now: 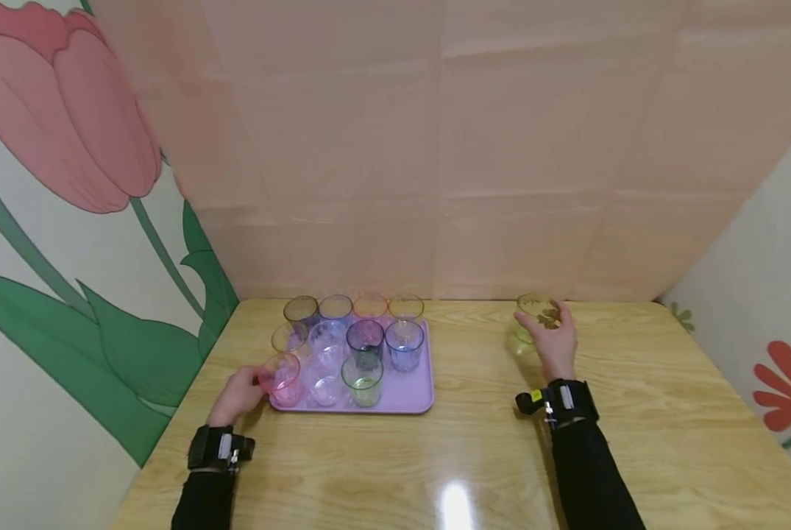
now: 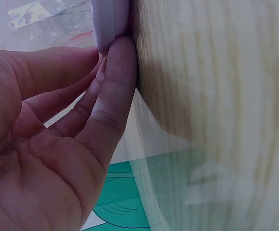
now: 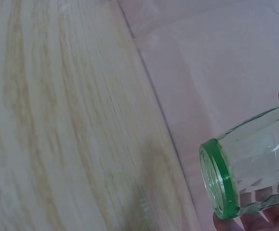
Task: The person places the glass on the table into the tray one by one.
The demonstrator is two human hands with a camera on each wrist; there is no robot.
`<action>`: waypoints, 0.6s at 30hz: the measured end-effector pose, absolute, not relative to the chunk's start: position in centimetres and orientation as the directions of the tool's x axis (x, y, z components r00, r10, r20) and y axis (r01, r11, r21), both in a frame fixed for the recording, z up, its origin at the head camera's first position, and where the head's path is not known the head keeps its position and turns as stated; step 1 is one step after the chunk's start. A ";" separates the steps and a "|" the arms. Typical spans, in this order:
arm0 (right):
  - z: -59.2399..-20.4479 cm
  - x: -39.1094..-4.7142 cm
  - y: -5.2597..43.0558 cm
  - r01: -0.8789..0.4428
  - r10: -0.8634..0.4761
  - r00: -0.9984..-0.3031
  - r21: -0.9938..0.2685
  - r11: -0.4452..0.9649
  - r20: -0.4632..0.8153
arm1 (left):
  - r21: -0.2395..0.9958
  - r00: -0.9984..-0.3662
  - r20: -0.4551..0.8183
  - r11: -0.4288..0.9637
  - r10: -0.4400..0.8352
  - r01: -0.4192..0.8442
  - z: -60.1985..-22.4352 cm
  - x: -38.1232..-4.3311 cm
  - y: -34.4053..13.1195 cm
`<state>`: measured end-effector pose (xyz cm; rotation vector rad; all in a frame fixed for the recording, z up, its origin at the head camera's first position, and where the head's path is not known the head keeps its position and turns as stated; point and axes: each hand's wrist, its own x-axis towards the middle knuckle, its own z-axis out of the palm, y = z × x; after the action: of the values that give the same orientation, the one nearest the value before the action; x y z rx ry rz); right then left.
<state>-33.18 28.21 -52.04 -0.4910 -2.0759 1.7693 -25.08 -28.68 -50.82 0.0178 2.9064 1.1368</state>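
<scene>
My left hand (image 1: 238, 397) is at the front left corner of a light purple tray (image 1: 421, 390). In the left wrist view its thumb and fingers pinch the tray's edge (image 2: 109, 24), one finger low against the table. A pink glass (image 1: 286, 390) stands on the tray right by that hand. To the right of the tray, near the back of the table, my right hand (image 1: 555, 347) grips a clear, green-tinted glass (image 1: 522, 333) between thumb and fingers. The right wrist view shows this glass (image 3: 257, 163) with its thick green base, fingers wrapped along its side.
Several tinted glasses stand in rows on the tray, among them a green one (image 1: 363, 390), a blue one (image 1: 405, 352) and a dark purple one (image 1: 365, 340). The wooden table (image 1: 369, 471) meets a pinkish covered wall (image 1: 501, 184) behind. Painted flower walls flank both sides.
</scene>
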 end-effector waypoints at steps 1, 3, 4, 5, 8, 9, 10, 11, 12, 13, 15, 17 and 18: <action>-51.9 -33.1 28.2 0.029 0.483 -0.874 -0.987 0.156 0.051 | 0.679 -1.000 -0.015 0.734 0.019 0.004 -50.8 -25.0 -28.7; -51.7 -33.0 28.3 0.035 0.476 -0.878 -0.986 0.164 0.048 | 0.678 -1.000 -0.020 0.735 0.015 -0.002 -50.7 -24.9 -28.6; -51.6 -32.9 28.2 0.033 0.474 -0.879 -0.985 0.168 0.051 | 0.680 -1.000 -0.027 0.734 0.011 -0.010 -50.7 -24.9 -28.6; -51.6 -32.9 28.2 0.026 0.471 -0.881 -0.986 0.166 0.056 | 0.678 -0.999 -0.033 0.735 0.009 -0.016 -50.7 -24.9 -28.6; -51.4 -32.6 28.0 -0.002 0.460 -0.884 -0.985 0.174 0.083 | 0.677 -0.999 -0.039 0.735 0.005 -0.023 -50.7 -24.9 -28.6; -51.4 -32.6 27.9 -0.020 0.452 -0.887 -0.984 0.177 0.099 | 0.677 -0.999 -0.039 0.736 0.004 -0.024 -50.7 -24.8 -28.6; -51.4 -32.6 27.8 -0.034 0.443 -0.889 -0.982 0.184 0.114 | 0.677 -0.999 -0.041 0.735 0.003 -0.026 -50.7 -24.9 -28.6; -51.4 -32.6 27.7 -0.039 0.432 -0.894 -0.981 0.189 0.119 | 0.676 -0.999 -0.033 0.737 0.007 -0.017 -50.7 -24.8 -28.6; -51.4 -32.5 27.5 -0.044 0.421 -0.899 -0.981 0.190 0.121 | 0.676 -1.000 -0.030 0.737 0.010 -0.013 -50.7 -24.9 -28.7; -51.4 -32.5 27.4 -0.047 0.411 -0.904 -0.982 0.183 0.120 | 0.675 -1.000 -0.027 0.738 0.012 -0.010 -50.8 -24.9 -28.7; -51.5 -32.5 27.0 -0.051 0.394 -0.911 -0.982 0.181 0.120 | 0.671 -1.000 -0.023 0.741 0.016 -0.003 -50.8 -24.9 -28.7; -51.6 -32.4 26.6 -0.047 0.379 -0.919 -0.984 0.173 0.111 | 0.669 -1.000 -0.018 0.743 0.022 0.004 -50.8 -25.0 -28.8; -51.6 -32.4 26.4 -0.055 0.371 -0.922 -0.986 0.159 0.111 | 0.667 -1.000 -0.020 0.745 0.024 0.004 -50.7 -25.0 -28.7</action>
<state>-32.39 26.37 -51.58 -0.3029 -2.1150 1.8209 -24.99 -28.75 -50.74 0.0231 2.9087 1.1121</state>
